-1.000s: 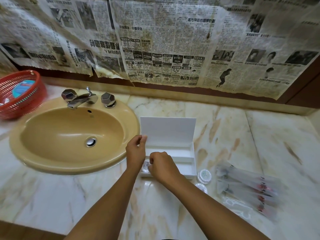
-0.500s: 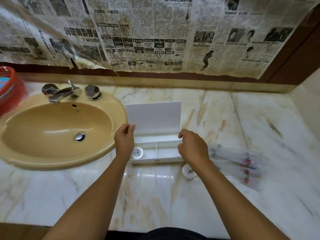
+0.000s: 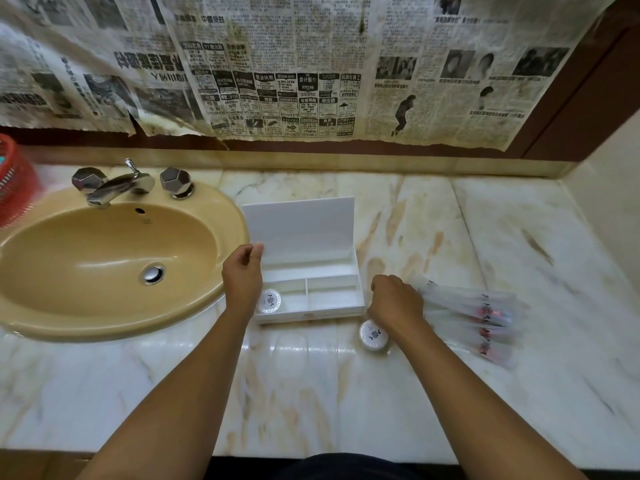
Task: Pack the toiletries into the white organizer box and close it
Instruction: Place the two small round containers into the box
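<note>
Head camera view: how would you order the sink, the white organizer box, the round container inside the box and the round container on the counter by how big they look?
1. Sink, largest by far.
2. White organizer box with its lid up.
3. The round container in the box and the round container on the counter look alike; both are partly hidden by hands, so no ranking.
</note>
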`<action>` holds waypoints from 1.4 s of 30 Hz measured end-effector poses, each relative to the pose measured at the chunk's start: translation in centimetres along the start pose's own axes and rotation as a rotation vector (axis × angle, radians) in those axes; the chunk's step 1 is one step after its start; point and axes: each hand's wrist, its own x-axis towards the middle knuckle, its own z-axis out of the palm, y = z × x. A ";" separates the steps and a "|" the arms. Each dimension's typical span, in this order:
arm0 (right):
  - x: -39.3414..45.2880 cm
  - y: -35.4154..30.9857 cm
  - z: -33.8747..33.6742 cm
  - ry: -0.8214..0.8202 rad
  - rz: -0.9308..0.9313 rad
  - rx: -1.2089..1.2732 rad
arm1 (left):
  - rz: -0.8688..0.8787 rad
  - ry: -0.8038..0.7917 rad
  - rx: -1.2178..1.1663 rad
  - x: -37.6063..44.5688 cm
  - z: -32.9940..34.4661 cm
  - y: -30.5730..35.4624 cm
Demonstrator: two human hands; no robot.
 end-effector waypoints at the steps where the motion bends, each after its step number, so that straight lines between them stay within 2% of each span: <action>1: 0.0 0.0 0.0 0.006 0.003 0.008 | 0.000 0.001 -0.002 0.0 0.0 0.0; 6: 0.2 -0.3 -1.7 0.115 0.004 0.098 | -0.024 0.009 -0.019 0.2 0.0 0.0; 10: -0.4 -3.1 -3.2 0.227 -0.148 0.284 | -0.023 0.003 -0.032 0.2 0.0 0.0; 13: -1.5 -6.6 -2.8 0.196 -0.323 0.359 | -0.037 0.006 -0.038 0.2 0.0 -0.2; 18: -2.2 -11.4 -0.2 0.055 -0.485 0.265 | -0.057 0.020 -0.048 0.4 0.1 -0.3; 26: -0.9 -13.5 2.0 -0.034 -0.533 0.194 | -0.063 0.026 -0.059 0.5 0.1 -0.4; 42: -0.5 -13.0 2.9 -0.008 -0.488 0.257 | -0.052 0.017 -0.014 0.4 0.1 -0.3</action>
